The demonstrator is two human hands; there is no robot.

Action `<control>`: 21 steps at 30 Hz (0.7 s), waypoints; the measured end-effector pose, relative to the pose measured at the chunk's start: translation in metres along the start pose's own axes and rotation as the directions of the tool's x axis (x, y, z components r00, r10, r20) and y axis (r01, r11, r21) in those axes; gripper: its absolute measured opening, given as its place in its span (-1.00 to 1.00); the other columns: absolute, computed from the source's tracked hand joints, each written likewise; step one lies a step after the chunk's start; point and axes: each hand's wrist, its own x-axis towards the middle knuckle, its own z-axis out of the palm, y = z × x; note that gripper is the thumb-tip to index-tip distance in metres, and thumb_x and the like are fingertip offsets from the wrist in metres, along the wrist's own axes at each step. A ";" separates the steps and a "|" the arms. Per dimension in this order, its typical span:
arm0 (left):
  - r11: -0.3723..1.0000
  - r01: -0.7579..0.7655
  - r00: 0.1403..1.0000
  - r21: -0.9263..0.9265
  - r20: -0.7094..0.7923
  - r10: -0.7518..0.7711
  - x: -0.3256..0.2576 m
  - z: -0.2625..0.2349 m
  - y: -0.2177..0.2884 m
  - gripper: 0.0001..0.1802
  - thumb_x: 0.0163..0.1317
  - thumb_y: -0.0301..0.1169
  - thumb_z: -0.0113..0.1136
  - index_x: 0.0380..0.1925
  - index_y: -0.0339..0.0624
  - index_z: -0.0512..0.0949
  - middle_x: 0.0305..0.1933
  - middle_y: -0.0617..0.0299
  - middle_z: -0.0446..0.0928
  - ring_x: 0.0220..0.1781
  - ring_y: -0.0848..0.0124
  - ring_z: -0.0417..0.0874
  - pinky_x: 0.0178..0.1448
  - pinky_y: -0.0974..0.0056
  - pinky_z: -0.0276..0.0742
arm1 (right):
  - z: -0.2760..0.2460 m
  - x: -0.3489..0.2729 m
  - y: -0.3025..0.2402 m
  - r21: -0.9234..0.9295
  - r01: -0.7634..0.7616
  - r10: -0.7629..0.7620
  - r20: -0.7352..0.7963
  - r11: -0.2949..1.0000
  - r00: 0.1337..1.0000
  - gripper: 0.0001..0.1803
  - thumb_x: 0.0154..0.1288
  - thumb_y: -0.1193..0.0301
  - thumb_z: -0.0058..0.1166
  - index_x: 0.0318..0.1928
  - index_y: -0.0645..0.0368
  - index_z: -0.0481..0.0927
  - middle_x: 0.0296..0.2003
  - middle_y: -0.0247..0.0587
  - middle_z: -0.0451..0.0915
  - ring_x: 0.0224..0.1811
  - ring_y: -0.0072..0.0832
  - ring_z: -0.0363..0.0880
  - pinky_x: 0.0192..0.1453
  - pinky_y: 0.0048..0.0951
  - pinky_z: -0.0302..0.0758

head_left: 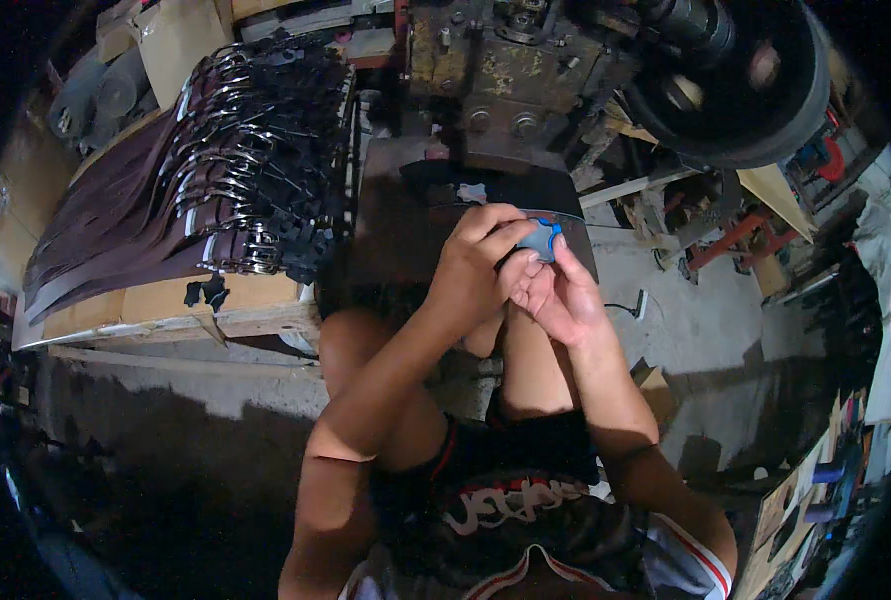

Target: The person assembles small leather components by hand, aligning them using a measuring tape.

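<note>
My left hand (477,262) and my right hand (555,295) meet in front of a dark metal press machine (505,70). Together they pinch a small grey-blue piece with a bright blue edge (543,238) between the fingertips. The left hand's fingers curl over its left side, and the right hand's fingers hold it from below and the right. Just behind the hands lies a dark work plate (485,190) with a small pale scrap on it. My bare knees are under the hands.
A stack of dark brown belts with metal buckles (205,180) lies on a wooden board (165,305) at the left. A large black wheel (755,90) sits at the upper right. Wooden offcuts and clutter lie on the concrete floor at the right.
</note>
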 end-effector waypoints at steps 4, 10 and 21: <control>0.999 0.020 1.000 -0.046 -0.002 -0.020 -0.004 0.002 -0.005 -0.68 -0.13 -0.55 0.28 -0.27 -0.26 0.56 -0.15 0.08 0.52 -0.11 0.14 0.54 -0.03 0.19 0.48 | -0.001 0.002 0.003 -0.098 0.040 -0.041 -0.002 0.994 0.999 -0.57 0.26 0.17 0.07 0.04 0.12 0.36 -0.22 -0.36 0.47 -0.14 -0.58 0.44 0.04 -0.43 0.41; 1.000 -0.014 1.000 -0.026 0.027 0.015 -0.004 0.002 -0.014 -0.72 -0.09 -0.52 0.22 -0.28 -0.26 0.55 -0.15 0.14 0.49 -0.10 0.14 0.52 0.00 0.18 0.47 | -0.008 0.006 0.009 -0.191 0.138 -0.154 -0.076 0.972 0.985 -0.69 0.33 0.19 -0.04 -0.05 0.11 0.46 -0.26 -0.33 0.55 -0.21 -0.51 0.54 -0.08 -0.43 0.49; 0.991 -0.131 0.991 -0.022 -0.043 0.130 0.007 -0.008 -0.011 -0.76 -0.15 -0.54 0.26 -0.37 -0.25 0.55 -0.27 0.08 0.51 -0.20 0.13 0.54 -0.09 0.18 0.48 | 0.012 0.008 0.010 -0.361 0.295 -0.303 0.035 0.885 0.952 -0.75 0.35 0.32 -0.05 -0.06 0.17 0.45 -0.24 -0.31 0.55 -0.23 -0.51 0.52 -0.08 -0.44 0.47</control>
